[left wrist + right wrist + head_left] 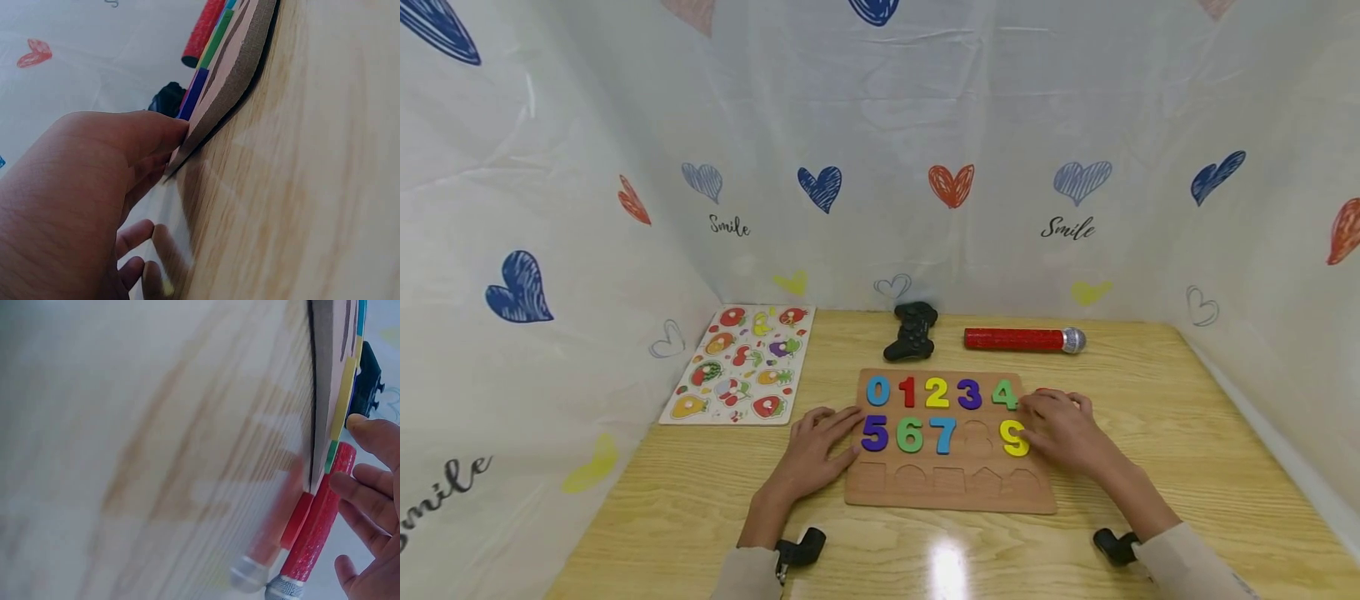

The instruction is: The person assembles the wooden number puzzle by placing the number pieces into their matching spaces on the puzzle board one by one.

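A wooden number puzzle board (951, 500) lies on the table with coloured digits 0 to 7 and 9 set on it. The recess between the blue 7 (943, 435) and yellow 9 (1014, 438) is bare, as are the shape outlines along the near row. My left hand (812, 454) touches the board's left edge, its thumb beside the purple 5 (194, 94), the fingers extended. At the right edge, my right hand (1063, 429) has loosely extended fingers near the green 4 (1005, 395) and the 9. A red piece (297, 520) lies beyond the board's corner, mostly hidden by that hand in the head view.
Behind the board are a black game controller (913, 332) and a red microphone (1022, 340) with a silver head. A white fruit puzzle board (741, 350) lies at the back left. A white curtain (880, 100) printed with hearts surrounds the wooden table (1120, 350).
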A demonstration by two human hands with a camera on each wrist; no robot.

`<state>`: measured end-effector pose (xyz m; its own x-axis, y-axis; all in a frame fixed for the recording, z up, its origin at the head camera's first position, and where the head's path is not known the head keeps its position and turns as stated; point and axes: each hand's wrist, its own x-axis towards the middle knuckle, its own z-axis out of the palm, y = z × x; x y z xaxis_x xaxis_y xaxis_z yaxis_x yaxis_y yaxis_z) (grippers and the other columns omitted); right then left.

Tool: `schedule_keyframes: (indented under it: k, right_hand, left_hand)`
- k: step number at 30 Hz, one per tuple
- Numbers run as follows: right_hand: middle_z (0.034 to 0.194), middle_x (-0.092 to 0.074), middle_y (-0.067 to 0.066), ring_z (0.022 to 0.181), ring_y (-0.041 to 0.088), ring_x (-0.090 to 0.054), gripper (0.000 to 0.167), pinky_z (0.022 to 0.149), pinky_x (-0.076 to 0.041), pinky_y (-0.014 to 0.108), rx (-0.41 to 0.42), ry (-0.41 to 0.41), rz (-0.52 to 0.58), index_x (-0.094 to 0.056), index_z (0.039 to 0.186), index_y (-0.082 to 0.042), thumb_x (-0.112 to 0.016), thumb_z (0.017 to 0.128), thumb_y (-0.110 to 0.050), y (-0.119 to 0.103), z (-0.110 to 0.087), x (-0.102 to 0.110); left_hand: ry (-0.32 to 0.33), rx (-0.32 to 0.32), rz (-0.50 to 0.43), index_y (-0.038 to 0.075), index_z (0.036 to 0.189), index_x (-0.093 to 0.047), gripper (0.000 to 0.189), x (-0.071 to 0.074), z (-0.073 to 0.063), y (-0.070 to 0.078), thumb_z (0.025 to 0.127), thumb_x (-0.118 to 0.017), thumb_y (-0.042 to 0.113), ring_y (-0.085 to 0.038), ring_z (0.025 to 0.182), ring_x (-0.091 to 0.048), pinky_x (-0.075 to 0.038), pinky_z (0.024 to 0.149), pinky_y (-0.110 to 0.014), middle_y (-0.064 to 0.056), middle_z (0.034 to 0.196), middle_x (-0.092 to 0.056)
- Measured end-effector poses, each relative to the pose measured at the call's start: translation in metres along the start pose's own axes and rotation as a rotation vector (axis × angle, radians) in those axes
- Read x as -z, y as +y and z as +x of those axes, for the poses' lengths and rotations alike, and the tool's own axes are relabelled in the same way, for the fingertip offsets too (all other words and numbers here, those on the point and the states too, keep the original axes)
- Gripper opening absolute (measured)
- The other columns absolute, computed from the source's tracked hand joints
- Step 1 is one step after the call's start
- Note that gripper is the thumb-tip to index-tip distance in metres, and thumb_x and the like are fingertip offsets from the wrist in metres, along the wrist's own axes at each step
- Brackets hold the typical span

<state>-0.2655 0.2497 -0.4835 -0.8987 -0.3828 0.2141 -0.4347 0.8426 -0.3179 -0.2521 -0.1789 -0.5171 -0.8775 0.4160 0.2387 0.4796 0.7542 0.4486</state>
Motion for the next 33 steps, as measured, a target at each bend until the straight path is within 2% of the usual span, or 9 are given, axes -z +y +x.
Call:
schedule_keyframes:
  k: [8,13,25,33]
  right_hand:
    - [0.118,-0.068,0.015,0.123,0.041,-0.048,0.041,0.098,-0.02,0.066,-0.035,0.025,-0.008,-0.067,0.122,-0.001,-0.078,0.088,-0.023,0.007,-0.002,0.004]
    - [0.119,-0.068,0.016,0.124,0.042,-0.048,0.047,0.097,-0.021,0.066,-0.041,0.025,-0.012,-0.066,0.124,0.0,-0.08,0.086,-0.025,0.012,-0.002,0.006]
    - [0.117,-0.066,0.019,0.12,0.041,-0.048,0.047,0.096,-0.021,0.064,-0.071,0.024,0.012,-0.065,0.124,0.0,-0.081,0.085,-0.018,0.025,-0.001,0.01]
    - [0.118,-0.065,0.021,0.121,0.042,-0.047,0.048,0.094,-0.024,0.066,-0.077,0.02,-0.01,-0.063,0.125,0.001,-0.081,0.084,-0.018,0.033,0.004,0.01]
  left_hand:
    - [0.005,-0.003,0.014,0.022,0.147,-0.054,0.053,-0.001,0.001,-0.001,0.098,-0.06,0.041,-0.03,0.132,-0.038,-0.027,0.101,-0.058,0.004,0.152,-0.047]
    - [0.011,-0.007,0.006,0.022,0.147,-0.055,0.053,0.0,0.0,-0.001,0.098,-0.061,0.04,-0.031,0.132,-0.039,-0.027,0.101,-0.058,0.004,0.152,-0.047]
    - [0.018,-0.01,0.01,0.022,0.147,-0.054,0.053,-0.002,0.0,-0.001,0.098,-0.061,0.04,-0.03,0.132,-0.039,-0.027,0.101,-0.057,0.004,0.152,-0.047]
    - [0.006,0.006,0.009,0.023,0.147,-0.054,0.053,-0.002,0.0,-0.001,0.098,-0.06,0.042,-0.03,0.133,-0.038,-0.026,0.102,-0.058,0.005,0.152,-0.047]
